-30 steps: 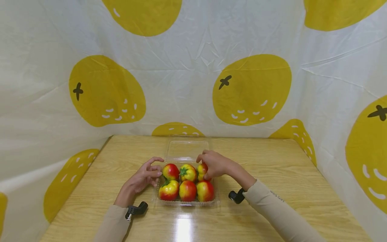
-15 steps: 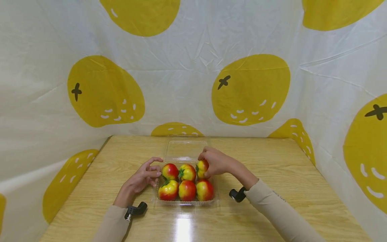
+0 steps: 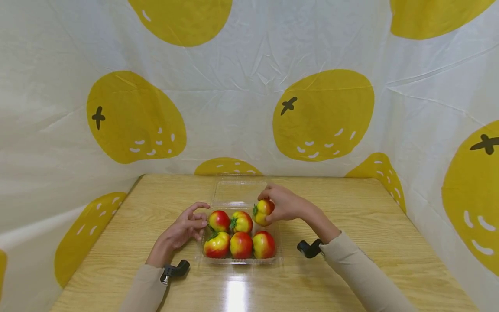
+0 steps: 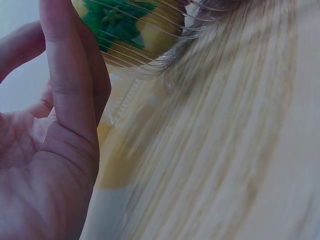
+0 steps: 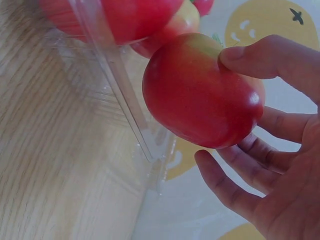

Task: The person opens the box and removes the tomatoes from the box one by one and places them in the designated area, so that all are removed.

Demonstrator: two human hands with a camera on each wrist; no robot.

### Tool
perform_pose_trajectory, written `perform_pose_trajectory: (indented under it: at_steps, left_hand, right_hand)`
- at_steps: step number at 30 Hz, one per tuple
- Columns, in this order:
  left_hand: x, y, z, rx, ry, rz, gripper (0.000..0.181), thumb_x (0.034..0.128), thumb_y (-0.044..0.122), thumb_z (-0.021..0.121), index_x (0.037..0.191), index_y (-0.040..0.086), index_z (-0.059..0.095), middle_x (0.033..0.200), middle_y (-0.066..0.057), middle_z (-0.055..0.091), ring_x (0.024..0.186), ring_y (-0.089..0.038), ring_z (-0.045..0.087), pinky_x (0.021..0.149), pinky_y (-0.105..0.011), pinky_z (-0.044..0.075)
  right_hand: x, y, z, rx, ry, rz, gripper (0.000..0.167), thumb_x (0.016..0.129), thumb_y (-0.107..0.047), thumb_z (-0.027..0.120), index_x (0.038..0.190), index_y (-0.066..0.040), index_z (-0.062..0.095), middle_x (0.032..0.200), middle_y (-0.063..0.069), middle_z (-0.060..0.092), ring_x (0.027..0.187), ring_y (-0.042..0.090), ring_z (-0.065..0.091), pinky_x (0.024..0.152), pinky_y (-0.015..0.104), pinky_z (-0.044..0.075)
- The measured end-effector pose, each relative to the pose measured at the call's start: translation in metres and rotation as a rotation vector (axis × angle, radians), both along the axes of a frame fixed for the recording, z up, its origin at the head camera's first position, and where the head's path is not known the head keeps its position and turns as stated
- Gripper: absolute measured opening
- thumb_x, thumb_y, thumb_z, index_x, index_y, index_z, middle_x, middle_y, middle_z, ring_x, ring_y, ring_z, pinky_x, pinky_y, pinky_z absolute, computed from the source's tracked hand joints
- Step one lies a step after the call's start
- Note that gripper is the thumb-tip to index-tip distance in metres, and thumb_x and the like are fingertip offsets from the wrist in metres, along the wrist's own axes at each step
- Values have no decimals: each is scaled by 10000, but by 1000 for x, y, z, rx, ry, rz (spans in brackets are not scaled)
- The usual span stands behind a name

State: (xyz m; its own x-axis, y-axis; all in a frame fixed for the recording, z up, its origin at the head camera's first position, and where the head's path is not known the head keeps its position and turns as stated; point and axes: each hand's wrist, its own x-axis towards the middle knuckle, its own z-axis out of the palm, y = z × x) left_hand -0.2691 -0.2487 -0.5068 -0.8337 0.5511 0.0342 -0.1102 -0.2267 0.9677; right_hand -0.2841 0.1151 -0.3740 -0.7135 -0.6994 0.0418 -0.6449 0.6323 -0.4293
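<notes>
A clear plastic clamshell box [image 3: 243, 261] holds several red-and-yellow fruits with green leafy tops, such as the fruit [image 3: 241, 245] in the front middle. My right hand [image 3: 286, 204] pinches another red-and-yellow fruit [image 3: 264, 212] between thumb and fingers, above the back right spot of the box. In the right wrist view this fruit [image 5: 202, 92] shows its smooth red underside, raised beside the box wall. My left hand [image 3: 184, 229] stays at the box's left side, fingers loosely bent. Its fingers [image 4: 70, 65] stand by the ribbed wall in the left wrist view; contact is unclear.
The box's clear lid [image 3: 239, 193] lies folded back behind it on the wooden table [image 3: 331, 199]. A white cloth [image 3: 234, 108] printed with yellow fruit surrounds the table at the back and sides. Black wrist mounts [image 3: 177, 271] stick out near both sleeves.
My right hand has lifted the back right fruit up out of its spot in the box and slightly away from me. My left hand has hardly moved.
</notes>
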Motion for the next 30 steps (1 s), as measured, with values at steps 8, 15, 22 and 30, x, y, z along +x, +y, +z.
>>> perform_pose_trajectory:
  at_steps: [8, 15, 22, 30]
  left_hand:
    - [0, -1, 1, 7, 3, -9, 534, 996, -50, 536, 1470, 21, 300, 869, 36, 598, 567, -92, 636, 541, -264, 600]
    - [0, -1, 1, 19, 4, -17, 530, 997, -53, 534, 1467, 15, 300, 874, 38, 606, 567, -91, 639, 544, -263, 601]
    - [0, -1, 1, 5, 3, -8, 551, 1002, -44, 535, 1482, -3, 267, 871, 44, 598, 563, -90, 626, 542, -264, 598]
    - [1, -1, 1, 4, 20, -19, 544, 1003, -24, 544, 1467, -22, 260, 865, 47, 590, 571, -86, 616, 547, -255, 595]
  right_hand:
    - [1, 18, -1, -155, -6, -29, 503, 747, -164, 851, 1204, -16, 702, 1179, 126, 632, 982, 201, 576, 823, 311, 549]
    - [5, 32, -3, -291, -39, -78, 527, 781, -104, 839, 1258, 30, 660, 1235, 161, 616, 1092, 275, 621, 885, 402, 627]
    - [11, 43, -8, -393, -16, -105, 538, 781, -89, 856, 1275, 6, 666, 1261, 149, 606, 1172, 318, 625, 905, 425, 627]
    - [14, 56, -17, -504, -20, -113, 545, 797, -74, 873, 1297, -25, 661, 1265, 136, 607, 1192, 334, 611, 937, 479, 606]
